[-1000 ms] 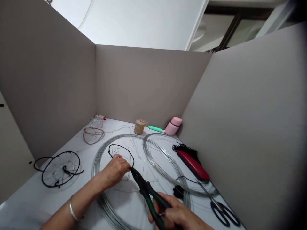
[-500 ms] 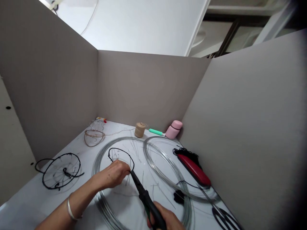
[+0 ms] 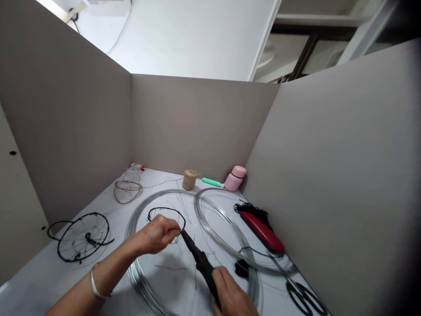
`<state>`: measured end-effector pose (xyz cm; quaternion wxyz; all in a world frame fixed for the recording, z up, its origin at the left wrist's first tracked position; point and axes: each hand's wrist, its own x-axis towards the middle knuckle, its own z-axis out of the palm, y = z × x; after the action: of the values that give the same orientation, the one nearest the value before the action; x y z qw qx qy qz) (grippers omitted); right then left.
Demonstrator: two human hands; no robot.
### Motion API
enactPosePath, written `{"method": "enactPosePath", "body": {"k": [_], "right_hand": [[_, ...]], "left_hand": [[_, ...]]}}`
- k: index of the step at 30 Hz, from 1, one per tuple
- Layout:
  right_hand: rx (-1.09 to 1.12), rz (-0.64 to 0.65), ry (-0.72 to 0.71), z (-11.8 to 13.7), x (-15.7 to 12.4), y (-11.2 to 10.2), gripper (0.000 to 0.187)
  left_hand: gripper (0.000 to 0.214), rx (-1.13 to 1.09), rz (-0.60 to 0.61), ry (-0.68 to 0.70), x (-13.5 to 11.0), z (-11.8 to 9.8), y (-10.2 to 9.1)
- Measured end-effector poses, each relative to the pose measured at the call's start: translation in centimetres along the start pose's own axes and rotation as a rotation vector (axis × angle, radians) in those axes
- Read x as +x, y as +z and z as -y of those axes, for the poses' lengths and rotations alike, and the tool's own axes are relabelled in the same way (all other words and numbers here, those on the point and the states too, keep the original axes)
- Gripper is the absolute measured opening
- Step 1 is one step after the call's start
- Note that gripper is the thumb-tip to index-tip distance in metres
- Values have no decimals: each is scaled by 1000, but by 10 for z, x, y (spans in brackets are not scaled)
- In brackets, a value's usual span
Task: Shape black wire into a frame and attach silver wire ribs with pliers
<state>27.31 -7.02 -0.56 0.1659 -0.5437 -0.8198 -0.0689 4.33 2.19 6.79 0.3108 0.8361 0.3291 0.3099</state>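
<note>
My left hand [image 3: 157,233] is closed in a pinch on a small black wire loop [image 3: 164,210] above the white table [image 3: 39,281]. My right hand [image 3: 233,296], at the bottom edge, grips the handles of black long-nose pliers [image 3: 197,259]. The pliers' tip meets the loop right beside my left fingertips. A silver bangle [image 3: 94,285] sits on my left wrist. Both hands work over a big coil of bare silver wire [image 3: 134,219].
A second silver coil [image 3: 217,228] lies to the right, with a red case [image 3: 263,228], black scissors [image 3: 304,296] and black cord beyond it. A black wire frame [image 3: 80,237] lies left. Twine spool [image 3: 190,179], green tool, pink container [image 3: 234,178] stand by the grey partition walls.
The pliers' handles have closed together and my right hand has slid lower in view. My left hand has stayed pinched on the loop. The camera tilted up slightly.
</note>
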Motion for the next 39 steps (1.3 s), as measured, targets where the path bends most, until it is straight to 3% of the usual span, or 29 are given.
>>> {"method": "enactPosePath", "body": {"k": [5,11,17,23,28,35,39], "right_hand": [[-345,-356,-195,-10,13,-3,31],[-550,-435,-183,-9,25,-6,23],[-491,-327,-159,-11,17,-5,24],[-314,-154,-68,-10,10,-12,33],[-275,0,1,-10,3,-18,31],[-307,-33,-33,-21,-25,-4,36],[-309,-76,0,-16,-34,-3,36]], "left_hand": [[22,-173,-11,-70,3,-3,0],[20,-268,-32,-139,3,-3,-5],[20,19,14,-124,1,-6,-3],[25,314,-44,-134,10,-8,16],[24,429,-50,-123,16,-8,34],[21,585,-168,-64,-7,1,70],[20,692,-221,-65,-16,1,81]]}}
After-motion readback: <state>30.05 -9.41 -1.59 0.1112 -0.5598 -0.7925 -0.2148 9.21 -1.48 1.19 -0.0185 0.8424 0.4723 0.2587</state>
